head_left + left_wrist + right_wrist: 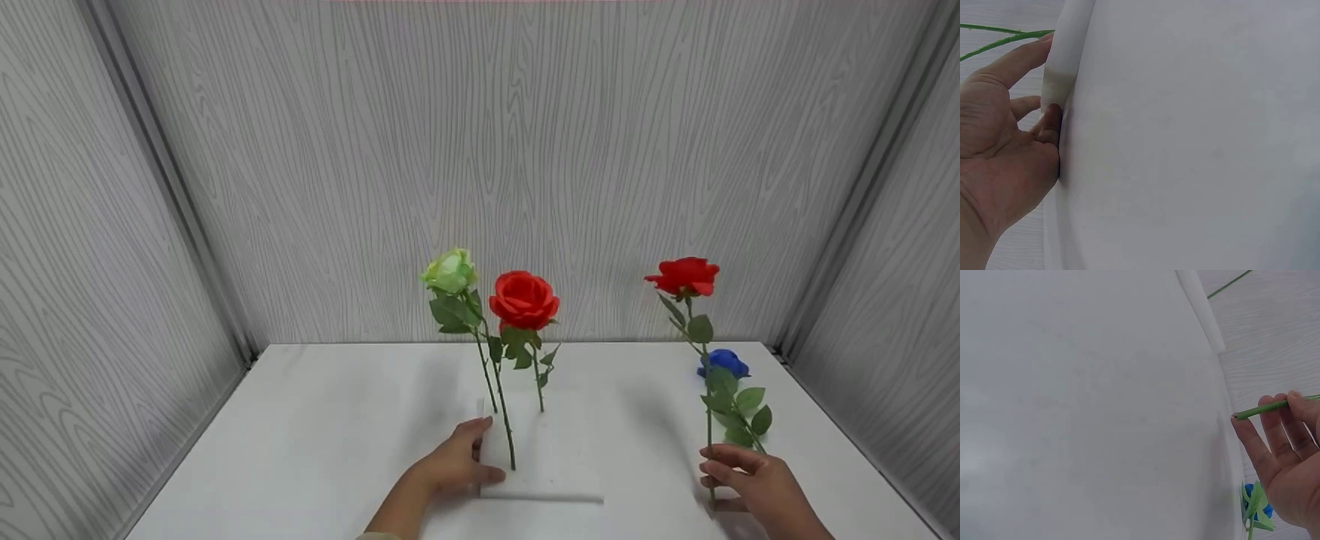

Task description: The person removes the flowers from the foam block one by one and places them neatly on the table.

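My left hand (456, 459) holds the left edge of a white block (559, 457) lying on the table; its thumb and fingers spread along that edge. In the left wrist view, fingertips meet the side of the block (1067, 50). Upright in the block stand a pale green rose (450, 271) and a red rose (523, 300), with several thin stems reaching down. To the right, my right hand (757, 480) pinches the lower stem of another red rose (684, 277), held upright. The stem's cut end (1241, 415) sticks out past the fingers in the right wrist view.
Behind the right hand lies a blue rose (724, 364) with green leaves on the white table (315, 450). Grey wood-grain panels (480, 150) rise at the back and on both sides.
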Tool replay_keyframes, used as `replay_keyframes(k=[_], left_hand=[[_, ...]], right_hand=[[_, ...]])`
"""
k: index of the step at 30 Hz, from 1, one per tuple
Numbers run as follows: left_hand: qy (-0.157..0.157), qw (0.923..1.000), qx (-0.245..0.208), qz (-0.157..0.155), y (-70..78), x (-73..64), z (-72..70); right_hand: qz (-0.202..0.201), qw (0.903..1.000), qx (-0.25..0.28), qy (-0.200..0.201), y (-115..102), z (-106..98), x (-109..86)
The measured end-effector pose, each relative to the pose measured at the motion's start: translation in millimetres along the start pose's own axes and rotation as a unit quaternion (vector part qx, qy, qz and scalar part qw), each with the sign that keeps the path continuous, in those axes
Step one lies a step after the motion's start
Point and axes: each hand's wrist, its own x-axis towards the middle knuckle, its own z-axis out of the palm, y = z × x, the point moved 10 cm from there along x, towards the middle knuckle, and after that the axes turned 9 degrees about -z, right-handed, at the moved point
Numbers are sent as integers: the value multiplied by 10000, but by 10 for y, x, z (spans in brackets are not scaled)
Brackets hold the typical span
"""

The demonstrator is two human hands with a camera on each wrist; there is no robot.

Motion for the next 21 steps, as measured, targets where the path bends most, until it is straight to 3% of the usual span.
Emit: replay_keyframes(k=[10,21], left_hand=[[39,10000,57,0,1,0,-3],[-16,10000,-43,-73,-31,21,-1]], right_hand=[[-150,9962,-822,258,-10,-272,-20],[395,9918,-1189,257,150,-475,-48]])
